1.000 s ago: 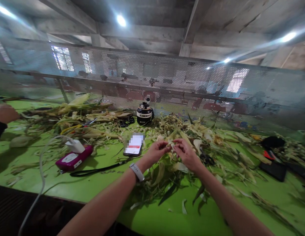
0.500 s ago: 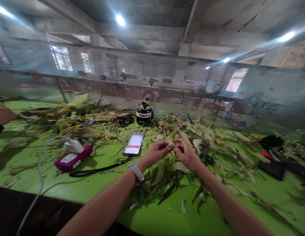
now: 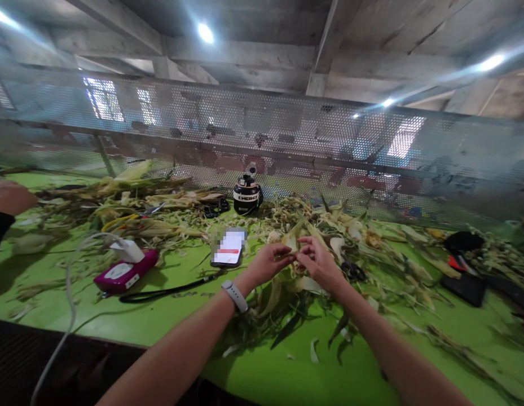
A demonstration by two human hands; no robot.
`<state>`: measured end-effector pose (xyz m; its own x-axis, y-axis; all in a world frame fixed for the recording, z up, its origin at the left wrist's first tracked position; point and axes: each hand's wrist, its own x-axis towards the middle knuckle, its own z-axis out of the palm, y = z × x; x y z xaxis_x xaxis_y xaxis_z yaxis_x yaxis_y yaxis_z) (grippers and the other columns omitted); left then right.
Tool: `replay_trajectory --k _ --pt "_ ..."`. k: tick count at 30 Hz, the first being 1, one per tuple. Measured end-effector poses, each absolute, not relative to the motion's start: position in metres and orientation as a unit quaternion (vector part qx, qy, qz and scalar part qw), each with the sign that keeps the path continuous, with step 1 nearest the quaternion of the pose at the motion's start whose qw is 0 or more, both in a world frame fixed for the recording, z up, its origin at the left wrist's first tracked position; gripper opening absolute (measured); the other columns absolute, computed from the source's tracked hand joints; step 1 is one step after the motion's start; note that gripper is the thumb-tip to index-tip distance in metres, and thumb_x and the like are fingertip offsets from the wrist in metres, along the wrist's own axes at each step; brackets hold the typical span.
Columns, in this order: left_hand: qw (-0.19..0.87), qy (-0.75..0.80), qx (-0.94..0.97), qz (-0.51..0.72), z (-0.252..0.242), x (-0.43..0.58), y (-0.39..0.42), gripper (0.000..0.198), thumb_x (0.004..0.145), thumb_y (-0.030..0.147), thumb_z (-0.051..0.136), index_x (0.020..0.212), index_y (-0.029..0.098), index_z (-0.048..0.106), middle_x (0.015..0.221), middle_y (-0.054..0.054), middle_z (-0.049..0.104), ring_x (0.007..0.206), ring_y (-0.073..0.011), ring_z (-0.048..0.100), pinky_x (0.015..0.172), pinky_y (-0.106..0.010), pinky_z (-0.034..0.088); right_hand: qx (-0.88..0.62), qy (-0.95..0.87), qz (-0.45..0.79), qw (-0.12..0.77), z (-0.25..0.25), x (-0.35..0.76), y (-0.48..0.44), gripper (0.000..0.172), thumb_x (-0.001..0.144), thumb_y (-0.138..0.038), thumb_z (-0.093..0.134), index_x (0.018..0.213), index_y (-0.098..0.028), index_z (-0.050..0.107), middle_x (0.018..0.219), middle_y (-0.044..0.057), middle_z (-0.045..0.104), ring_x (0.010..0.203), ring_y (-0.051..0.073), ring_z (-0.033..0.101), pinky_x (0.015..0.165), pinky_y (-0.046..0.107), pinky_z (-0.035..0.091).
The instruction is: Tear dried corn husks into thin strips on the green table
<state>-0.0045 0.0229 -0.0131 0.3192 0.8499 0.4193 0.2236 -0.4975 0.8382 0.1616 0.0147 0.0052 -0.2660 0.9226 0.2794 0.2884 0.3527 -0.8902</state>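
Note:
Over a heap of corn husks (image 3: pixel 278 304) on the green table, my two hands meet fingertip to fingertip. My left hand (image 3: pixel 270 264), with a grey watch band (image 3: pixel 234 296) at the wrist, has thumb and fingers pinched together. Facing it, my right hand (image 3: pixel 320 264) is bent inward, its thumb and index finger closing near the left fingertips. Whatever small piece sits between them is too small to make out. Pale husk leaves (image 3: pixel 310 285) lie just beneath the hands. Black-handled scissors (image 3: pixel 353 271) rest right of my right hand.
A phone (image 3: pixel 228 248) lies left of my hands, near a purple power strip (image 3: pixel 126 275) with a white charger and cable. Behind stands a black bottle (image 3: pixel 247 194) before a perforated metal screen (image 3: pixel 287 135). Another person's hand (image 3: pixel 12 197) is at far left.
My hands stay in nearly the same place, with small finger movements. A pale bit seen between the fingertips earlier is less visible now. The other person's hand has moved slightly right.

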Motion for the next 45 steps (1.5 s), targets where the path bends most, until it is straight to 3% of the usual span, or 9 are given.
replay_trajectory --k 6,10,15,22,31,35,40,45 --pt "0.255 0.370 0.758 0.473 -0.011 -0.005 0.019 0.017 0.078 0.029 0.061 0.085 0.014 0.068 0.080 -0.006 0.069 0.073 -0.0160 0.060 0.069 -0.026 0.045 -0.458 -0.645 0.434 0.430 0.005 0.157 0.013 0.024 0.078 -0.043 0.056 0.084 -0.022 0.044 0.068 0.000 0.058 0.050 0.014 0.060 0.049 0.029 0.050" --pt "0.229 0.380 0.763 0.470 -0.010 -0.004 0.019 0.012 0.076 0.026 0.063 0.080 0.015 0.068 0.076 -0.005 0.069 0.069 -0.0150 0.059 0.066 -0.025 0.045 -0.459 -0.641 0.432 0.438 0.005 0.157 0.013 0.024 0.079 -0.045 0.055 0.081 -0.023 0.045 0.066 -0.001 0.059 0.050 0.015 0.060 0.050 0.031 0.050" --pt "0.185 0.374 0.797 0.435 -0.013 -0.004 0.020 0.009 0.077 0.020 0.062 0.072 0.015 0.066 0.068 -0.003 0.065 0.064 -0.0132 0.057 0.063 -0.023 0.043 -0.460 -0.705 0.347 0.415 0.003 0.160 0.016 0.021 0.077 -0.042 0.056 0.075 -0.022 0.048 0.065 0.001 0.058 0.054 0.016 0.057 0.052 0.030 0.046" --pt "0.183 0.327 0.823 0.427 -0.014 -0.005 0.021 0.013 0.081 0.021 0.058 0.088 0.014 0.066 0.081 -0.007 0.067 0.074 -0.0152 0.058 0.071 -0.027 0.045 -0.471 -0.739 0.215 0.430 0.008 0.165 0.021 0.016 0.071 -0.035 0.056 0.066 -0.020 0.056 0.068 0.003 0.057 0.065 0.017 0.052 0.063 0.031 0.042" --pt "0.292 0.272 0.859 0.322 -0.007 -0.002 0.008 0.018 0.084 0.029 0.054 0.088 0.014 0.063 0.085 -0.006 0.062 0.080 -0.0149 0.055 0.078 -0.028 0.045 -0.460 -0.681 0.260 0.506 0.007 0.165 0.026 0.028 0.069 -0.048 0.059 0.066 -0.020 0.054 0.063 0.002 0.054 0.059 0.017 0.049 0.058 0.030 0.041" --pt "0.425 0.283 0.806 0.299 0.002 -0.001 0.001 0.018 0.083 0.031 0.054 0.085 0.014 0.062 0.076 -0.001 0.059 0.072 -0.0129 0.052 0.071 -0.026 0.044 -0.456 -0.660 0.242 0.546 0.006 0.163 0.024 0.030 0.074 -0.049 0.056 0.070 -0.020 0.052 0.064 0.002 0.054 0.060 0.017 0.050 0.058 0.030 0.041" --pt "0.591 0.292 0.667 0.347 0.004 0.005 -0.005 0.018 0.076 0.035 0.059 0.078 0.017 0.061 0.071 0.000 0.058 0.070 -0.0133 0.054 0.071 -0.026 0.044 -0.446 -0.677 0.246 0.531 0.009 0.159 0.017 0.025 0.078 -0.045 0.055 0.073 -0.020 0.051 0.068 0.002 0.056 0.063 0.017 0.052 0.061 0.030 0.042" --pt "0.611 0.295 0.639 0.362 0.004 0.012 -0.009 0.037 0.070 0.051 0.065 0.074 0.014 0.062 0.062 0.002 0.051 0.056 -0.0088 0.046 0.057 -0.023 0.038 -0.436 -0.686 0.260 0.521 0.013 0.154 0.010 0.025 0.078 -0.045 0.056 0.075 -0.020 0.052 0.071 0.002 0.058 0.066 0.016 0.052 0.064 0.029 0.044"
